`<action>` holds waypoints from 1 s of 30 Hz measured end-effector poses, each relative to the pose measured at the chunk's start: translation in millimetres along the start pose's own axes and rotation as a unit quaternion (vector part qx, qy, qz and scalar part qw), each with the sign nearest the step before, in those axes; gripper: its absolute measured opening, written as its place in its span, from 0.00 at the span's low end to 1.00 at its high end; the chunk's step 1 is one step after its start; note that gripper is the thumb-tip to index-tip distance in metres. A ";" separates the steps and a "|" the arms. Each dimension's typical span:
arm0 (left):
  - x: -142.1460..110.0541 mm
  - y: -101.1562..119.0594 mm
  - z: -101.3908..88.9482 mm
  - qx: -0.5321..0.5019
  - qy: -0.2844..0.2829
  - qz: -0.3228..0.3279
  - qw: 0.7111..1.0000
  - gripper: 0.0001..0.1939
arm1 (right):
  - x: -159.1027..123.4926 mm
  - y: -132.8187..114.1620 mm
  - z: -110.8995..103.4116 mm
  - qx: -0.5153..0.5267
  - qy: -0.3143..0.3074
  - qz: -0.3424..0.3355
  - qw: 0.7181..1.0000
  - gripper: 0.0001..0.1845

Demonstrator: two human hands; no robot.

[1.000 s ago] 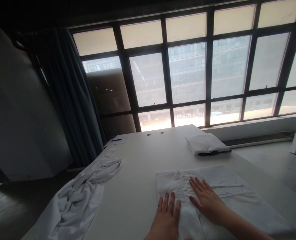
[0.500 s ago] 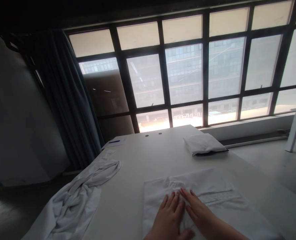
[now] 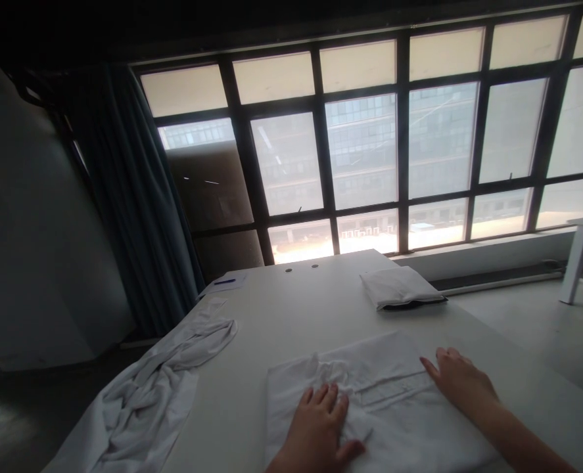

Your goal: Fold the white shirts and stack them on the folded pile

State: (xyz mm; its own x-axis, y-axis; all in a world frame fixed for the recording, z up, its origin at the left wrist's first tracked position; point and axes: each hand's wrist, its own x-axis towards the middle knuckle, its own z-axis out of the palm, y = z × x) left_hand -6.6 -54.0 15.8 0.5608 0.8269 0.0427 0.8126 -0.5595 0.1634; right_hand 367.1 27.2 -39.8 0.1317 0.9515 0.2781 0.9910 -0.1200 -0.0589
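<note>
1. The left hand [image 3: 321, 420] is lying palm-down on the white fabric [image 3: 404, 420]; its grip is spreading flat, with fingers a little apart and the thumb pointing out to the right.
2. The right hand [image 3: 461, 381] is resting at the fabric's right edge, fingers curling under and thumb pointing left; the fingertips are hiding, so one cannot tell whether this grip is pinching the edge.
3. The fabric is lying flat under the 2 hands on the near right part of the white surface [image 3: 252, 368], wrinkling near the left fingertips.
4. Beyond it, a folded white bundle [image 3: 400, 286] with a dark underside is sitting near the right edge.
5. A crumpled white cloth [image 3: 148, 407] is running along the left edge.
6. Farther back, a blue pen [image 3: 225, 282] is lying on paper [image 3: 238, 282].
</note>
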 end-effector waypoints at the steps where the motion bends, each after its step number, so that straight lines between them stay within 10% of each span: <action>1: 0.2 0.5 -0.7 0.000 0.014 -0.017 1.000 0.35 | -2.2 -5.8 1.0 -0.004 -0.013 0.002 1.000 0.23; 7: 2.1 -10.0 15.6 -0.039 0.087 -0.040 0.995 0.35 | -3.4 -32.9 3.1 0.020 -0.066 -0.006 0.998 0.21; 12: 3.0 -21.1 20.2 -0.047 0.033 0.001 0.998 0.41 | 5.5 -22.7 11.2 0.116 -0.041 -0.068 0.990 0.20; 21: 3.6 -21.2 15.2 -0.088 -0.013 -0.013 0.996 0.45 | 14.6 0.7 12.5 0.456 -0.088 -0.127 0.877 0.39; 30: 3.4 -15.4 12.3 -0.106 -0.024 -0.033 0.994 0.45 | 17.2 9.8 8.5 0.492 -0.140 -0.123 0.850 0.42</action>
State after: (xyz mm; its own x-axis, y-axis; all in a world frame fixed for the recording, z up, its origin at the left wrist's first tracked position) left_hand -15.3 -43.2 1.3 0.5187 0.8547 -0.0218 0.7988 -0.4754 0.3687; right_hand 378.9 44.8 -43.7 -0.2250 0.9599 0.1669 0.4710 0.2572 -0.8438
